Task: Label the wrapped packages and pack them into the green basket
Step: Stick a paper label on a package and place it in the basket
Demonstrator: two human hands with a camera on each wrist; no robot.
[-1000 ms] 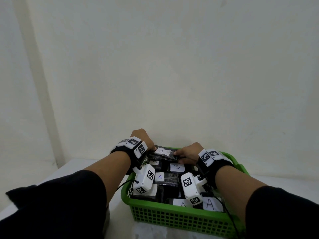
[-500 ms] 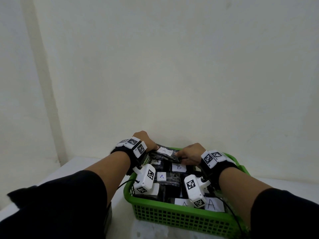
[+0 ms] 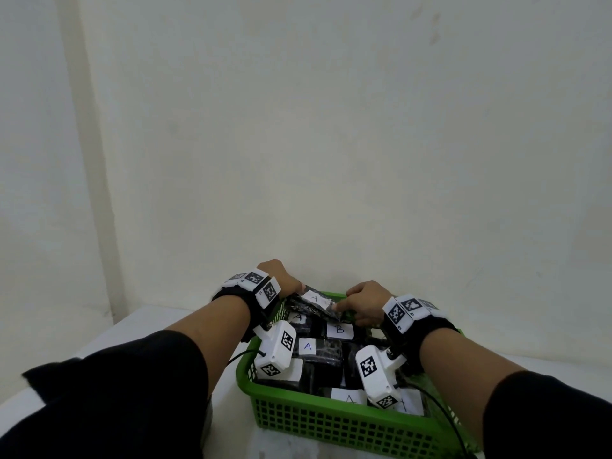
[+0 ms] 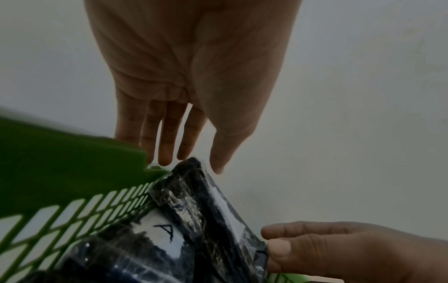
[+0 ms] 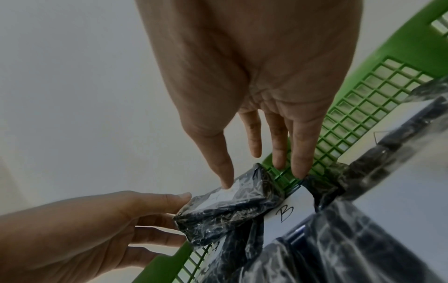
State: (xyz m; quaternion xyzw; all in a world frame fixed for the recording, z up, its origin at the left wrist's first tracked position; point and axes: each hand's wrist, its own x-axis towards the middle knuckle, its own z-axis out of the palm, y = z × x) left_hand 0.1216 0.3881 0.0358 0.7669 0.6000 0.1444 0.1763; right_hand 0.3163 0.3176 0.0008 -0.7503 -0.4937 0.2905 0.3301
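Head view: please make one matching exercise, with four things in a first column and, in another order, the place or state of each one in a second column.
Things
1. left hand
2. right hand
3. top package
4. package B

Place or state
a. lies in the green basket, label up, partly under another package
b. pinches the top package's right end
c. tilted, at the basket's far end
d. straight fingers touch the top package's left end

Pairs: 1-d; 2-b; 3-c; 4-a

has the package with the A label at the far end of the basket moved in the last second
No. The package lies at the green basket's far rim as before, between the left hand and right hand.
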